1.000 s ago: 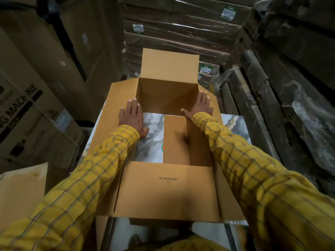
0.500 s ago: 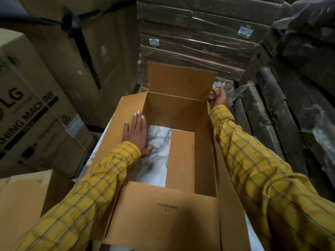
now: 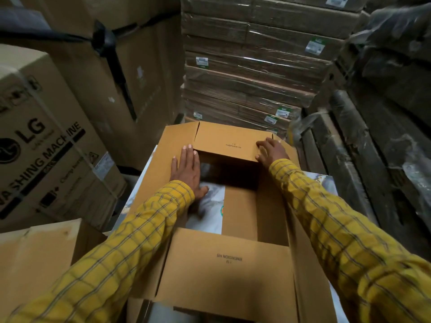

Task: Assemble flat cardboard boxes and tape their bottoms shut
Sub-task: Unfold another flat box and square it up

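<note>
- Head view: the left hand point(image 3: 186, 170) is lying flat, fingers straight and close together, palm pressing on the left flap of the tan corrugated cardboard box point(image 3: 224, 271); its thumb is reaching over the flap's inner edge toward the marbled white tabletop point(image 3: 207, 215) showing through the box's opening.
- The right hand point(image 3: 271, 151) is resting on the far flap point(image 3: 229, 144), fingers spread and slightly bent over its right end, holding it folded in over the opening; nothing is being pinched.
- The box is sitting on the tabletop between the two yellow plaid sleeves point(image 3: 349, 241), its near flap point(image 3: 226, 278) folded flat toward the person and an inner flap lying inside on the right.
- A printed washing-machine carton point(image 3: 44, 145) is standing to the left, and wrapped stacks of flat cardboard point(image 3: 251, 73) are rising just behind the box.
</note>
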Motion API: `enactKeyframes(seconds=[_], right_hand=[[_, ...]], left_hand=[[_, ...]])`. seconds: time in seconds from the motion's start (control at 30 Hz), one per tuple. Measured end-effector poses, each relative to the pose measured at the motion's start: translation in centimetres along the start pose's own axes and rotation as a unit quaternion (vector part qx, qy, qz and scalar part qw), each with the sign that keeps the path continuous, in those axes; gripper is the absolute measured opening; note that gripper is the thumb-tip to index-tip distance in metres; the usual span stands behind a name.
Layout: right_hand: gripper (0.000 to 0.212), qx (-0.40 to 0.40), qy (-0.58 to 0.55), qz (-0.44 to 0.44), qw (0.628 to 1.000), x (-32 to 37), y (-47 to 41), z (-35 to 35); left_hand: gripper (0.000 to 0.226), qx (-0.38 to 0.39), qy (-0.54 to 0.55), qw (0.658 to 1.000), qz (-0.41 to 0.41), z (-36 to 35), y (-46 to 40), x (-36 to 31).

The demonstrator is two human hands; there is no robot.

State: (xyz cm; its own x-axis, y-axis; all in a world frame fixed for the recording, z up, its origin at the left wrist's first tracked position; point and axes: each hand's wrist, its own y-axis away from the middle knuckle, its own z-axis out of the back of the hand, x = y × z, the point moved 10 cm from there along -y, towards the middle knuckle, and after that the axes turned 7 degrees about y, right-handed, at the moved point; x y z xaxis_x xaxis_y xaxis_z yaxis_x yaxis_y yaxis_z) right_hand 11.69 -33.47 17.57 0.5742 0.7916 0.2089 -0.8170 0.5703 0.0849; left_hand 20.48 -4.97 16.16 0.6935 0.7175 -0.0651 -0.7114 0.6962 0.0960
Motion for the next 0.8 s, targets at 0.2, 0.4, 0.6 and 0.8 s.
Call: enactKeyframes(seconds=[0.2, 0.4, 0.6, 0.8], right_hand=[[0.052, 0.042, 0.046, -0.061, 0.996, 0.4, 2.7, -1.0], [0.059, 0.061, 0.055, -0.082, 0.993, 2.0, 6.5, -1.0], [0.069, 0.06, 0.081, -0.088, 0.991, 3.0, 8.4, -1.5], [0.078, 0.066, 0.074, -0.092, 0.991, 3.2, 9.5, -1.1]], left_hand=[[0.111, 0.019, 0.005, 0.999, -0.042, 0.5, 0.0, 0.2], [0.093, -0.026, 0.075, 0.997, 0.024, 3.3, 0.4, 5.4], [0.112, 0.021, 0.288, 0.943, 0.163, 3.2, 1.7, 12.7], [0.039, -0.07, 0.582, 0.777, 0.232, 5.2, 2.0, 18.0]])
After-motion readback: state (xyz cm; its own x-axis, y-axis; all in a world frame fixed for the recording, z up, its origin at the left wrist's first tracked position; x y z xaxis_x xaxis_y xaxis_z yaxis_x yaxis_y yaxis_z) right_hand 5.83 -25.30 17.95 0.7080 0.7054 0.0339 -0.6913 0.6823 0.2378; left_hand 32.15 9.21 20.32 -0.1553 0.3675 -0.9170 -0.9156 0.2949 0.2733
